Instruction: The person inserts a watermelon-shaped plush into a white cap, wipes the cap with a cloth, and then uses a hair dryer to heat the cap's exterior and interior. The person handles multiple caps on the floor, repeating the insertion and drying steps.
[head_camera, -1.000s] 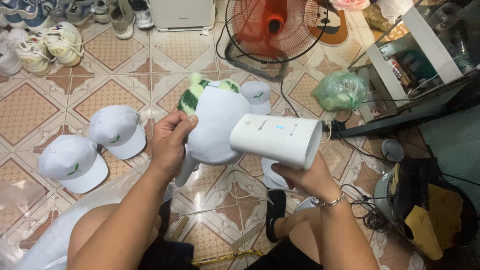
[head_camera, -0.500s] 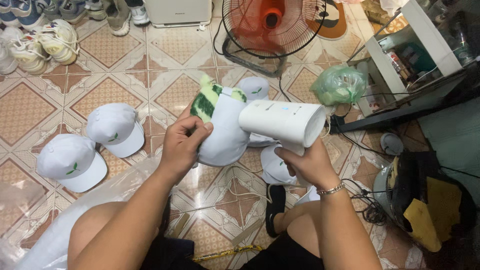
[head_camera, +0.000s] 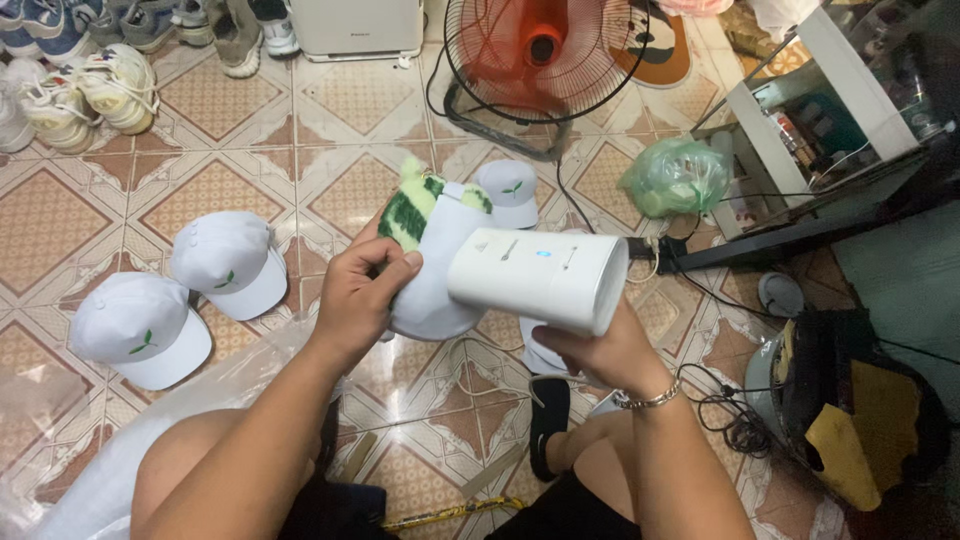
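At the far left of the tiled floor (head_camera: 330, 120) lay pale sneakers (head_camera: 110, 88), and nearer the person two white caps, one (head_camera: 140, 328) with a small green leaf mark on its front, the other (head_camera: 228, 262) just beside it and bearing the same mark. A sheet of clear plastic wrap (head_camera: 120, 450) spread along the lower left edge.

The left hand (head_camera: 362, 296) had its grip clamped on a white cap (head_camera: 432, 270) that was pulled over a green-and-white striped form (head_camera: 408, 212), thumb on top and fingers curled underneath, holding it up above the floor at the middle of the view. Just to its right, touching the cap, was a white cylindrical hand-held appliance (head_camera: 540, 276) with a small blue light on its side. The right hand (head_camera: 600, 350) was closed around the handle beneath it, though the fingers were mostly hidden by the body of the device. A metal bracelet (head_camera: 648, 400) sat on that wrist.

Behind the held cap another white cap (head_camera: 508, 190) rested on the floor, again with a green leaf mark. Further back stood an orange floor fan (head_camera: 545, 55). To the right lay a knotted green plastic bag (head_camera: 676, 176), then a white shelf unit (head_camera: 770, 140) and a black bag (head_camera: 850, 400) with yellow paper.
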